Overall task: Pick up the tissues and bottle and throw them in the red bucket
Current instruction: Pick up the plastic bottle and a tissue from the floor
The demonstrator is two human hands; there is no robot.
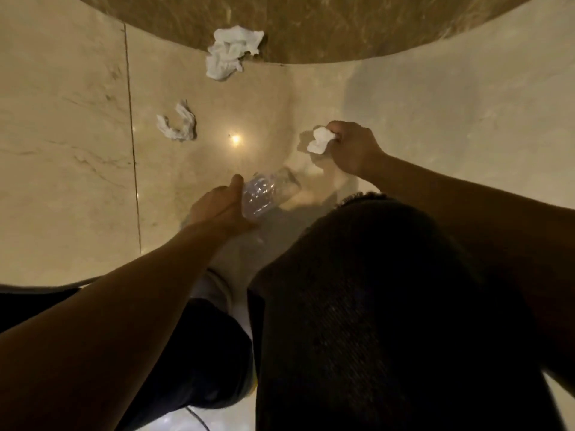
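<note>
My left hand [217, 206] grips a clear plastic bottle [267, 194] by its lower end, low over the beige marble floor. My right hand [351, 147] is closed on a small crumpled white tissue [320, 140] that sticks out to the left of my fingers. A twisted white tissue [179, 122] lies on the floor to the left. A larger crumpled tissue [230, 52] lies farther away, on the edge of the brown marble band. The red bucket is out of view.
My knees in dark trousers [373, 290] fill the lower frame, close under both arms. A brown marble strip [311, 26] curves across the top. A floor joint [132, 135] runs down the left. A light reflection [235, 139] glints on the floor.
</note>
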